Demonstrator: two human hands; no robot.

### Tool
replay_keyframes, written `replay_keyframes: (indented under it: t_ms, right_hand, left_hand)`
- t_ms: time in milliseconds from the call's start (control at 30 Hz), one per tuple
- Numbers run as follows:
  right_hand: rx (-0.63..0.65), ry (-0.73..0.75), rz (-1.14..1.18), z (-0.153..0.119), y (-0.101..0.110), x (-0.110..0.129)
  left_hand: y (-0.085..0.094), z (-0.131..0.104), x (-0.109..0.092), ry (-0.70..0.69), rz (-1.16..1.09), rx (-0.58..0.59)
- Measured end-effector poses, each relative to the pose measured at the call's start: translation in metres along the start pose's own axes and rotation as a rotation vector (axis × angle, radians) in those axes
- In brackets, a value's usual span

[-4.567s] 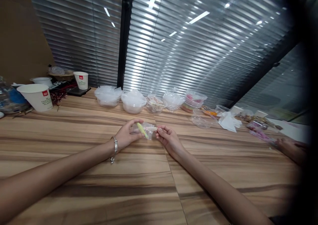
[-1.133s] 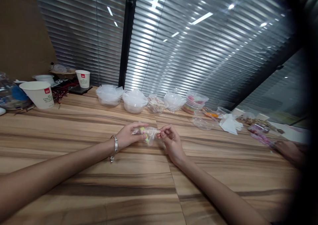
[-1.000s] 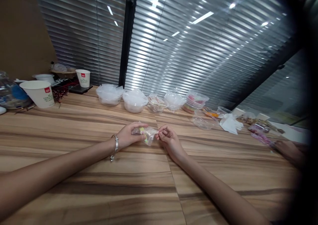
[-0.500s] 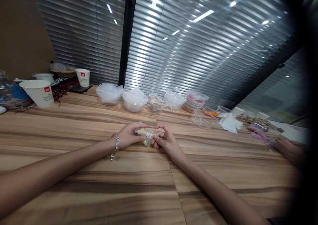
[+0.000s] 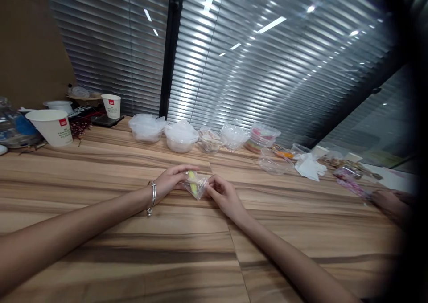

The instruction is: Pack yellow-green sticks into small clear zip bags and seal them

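Note:
A small clear plastic bag [image 5: 200, 188] with a yellow piece [image 5: 193, 182] inside lies between my two hands, low over the wooden table [image 5: 187, 249]. My left hand [image 5: 170, 180], with a silver bangle [image 5: 152, 198] at its wrist, has hold of the bag's left end. One of its fingers stretches out above the bag, while the grip below is partly hidden. From the other side, my right hand [image 5: 224, 196] pinches the bag's right end between thumb and bent fingers.
Along the window blinds stand lidded plastic bowls [image 5: 181, 137], a food bowl [image 5: 211, 140], stacked containers [image 5: 262, 137] and crumpled white tissue [image 5: 310, 165]. Paper cups [image 5: 53, 131] are at the left. Another person's hand [image 5: 391, 203] holds a pink-purple item [image 5: 352, 187] at the right.
My left thumb has shifted back off the bag's middle, so the yellow piece shows more fully. My right fingers are drawn closer together at the bag's end.

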State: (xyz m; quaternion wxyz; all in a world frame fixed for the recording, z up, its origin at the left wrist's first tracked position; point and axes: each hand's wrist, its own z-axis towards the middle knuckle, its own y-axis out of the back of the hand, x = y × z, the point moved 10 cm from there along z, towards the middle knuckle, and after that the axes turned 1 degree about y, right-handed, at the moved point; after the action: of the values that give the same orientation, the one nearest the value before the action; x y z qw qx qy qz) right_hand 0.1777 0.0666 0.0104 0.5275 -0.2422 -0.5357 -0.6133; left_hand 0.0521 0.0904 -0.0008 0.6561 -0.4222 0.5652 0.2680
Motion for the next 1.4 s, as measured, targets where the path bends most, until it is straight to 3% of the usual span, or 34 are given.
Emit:
replay_keyframes:
  t_ms: [233, 400, 533, 700, 867, 1100, 1400]
  right_hand:
    - [-0.084, 0.018, -0.055, -0.004, 0.007, 0.006]
    - [-0.130, 0.043, 0.024, -0.002, 0.010, 0.006]
    - [-0.073, 0.076, -0.040, 0.000, 0.007, 0.010]
    - [-0.103, 0.105, -0.212, -0.002, 0.012, 0.014]
    - [-0.155, 0.146, -0.317, -0.002, 0.019, 0.016]
    - [-0.086, 0.211, -0.279, 0.001, 0.012, 0.019]
    - [-0.130, 0.166, -0.326, -0.001, 0.018, 0.020]
  left_hand:
    - [-0.011, -0.001, -0.006, -0.050, 0.028, 0.092]
    - [-0.007, -0.002, -0.016, -0.149, 0.144, 0.030]
    - [-0.002, 0.000, -0.012, -0.121, 0.124, -0.009]
    - [-0.001, -0.001, -0.006, -0.071, -0.018, 0.001]
    - [-0.009, -0.003, -0.006, -0.050, -0.009, 0.040]
    - [0.004, -0.003, -0.005, -0.021, 0.044, -0.122]
    - [0.001, 0.001, -0.009, -0.103, 0.084, -0.050]
